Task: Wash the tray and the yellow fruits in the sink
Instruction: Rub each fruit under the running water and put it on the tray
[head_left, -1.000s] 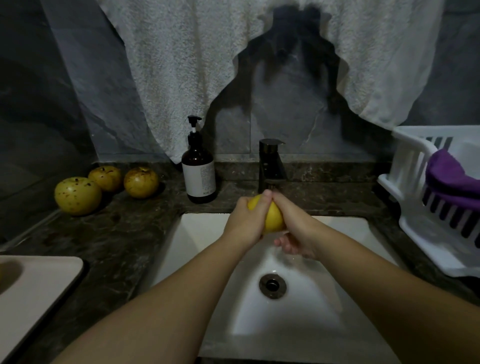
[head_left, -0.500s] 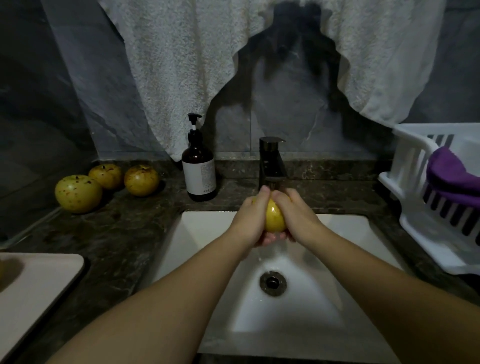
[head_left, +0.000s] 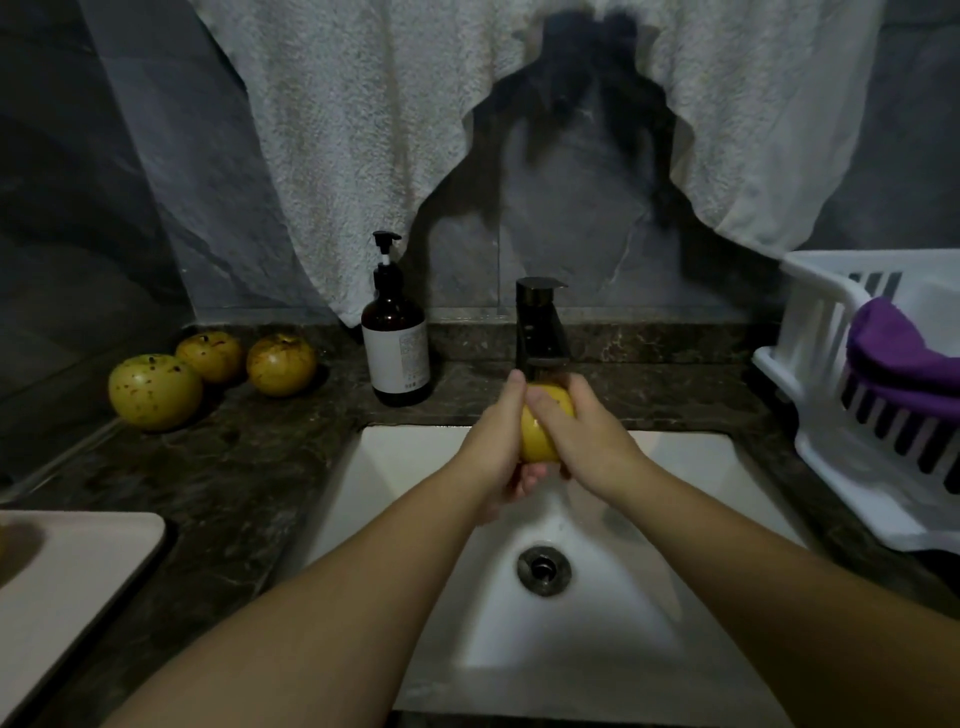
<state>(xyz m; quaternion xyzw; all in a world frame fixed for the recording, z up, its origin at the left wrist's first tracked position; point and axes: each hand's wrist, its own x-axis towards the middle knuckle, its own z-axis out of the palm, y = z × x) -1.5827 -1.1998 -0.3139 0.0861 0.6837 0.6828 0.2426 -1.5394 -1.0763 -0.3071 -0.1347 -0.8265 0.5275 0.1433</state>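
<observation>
Marble counter (head_left: 244, 467) w/ white sink (head_left: 597, 623), grey stone wall (head_left: 130, 218).

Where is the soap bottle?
The soap bottle stands on the dark counter at the back, just left of the faucet, right of three yellow fruits.

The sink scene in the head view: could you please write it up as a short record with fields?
setting: white sink set in a dark stone counter
in hand: one yellow fruit, held under the black tap
left hand: wrapped round the fruit's left side
right hand: fingers laid across the fruit's top
waiting fruits: three on the counter, left of the soap bottle
tray: on the counter at the lower left
right side: white rack holding a purple cloth
water flow: cannot tell
</observation>
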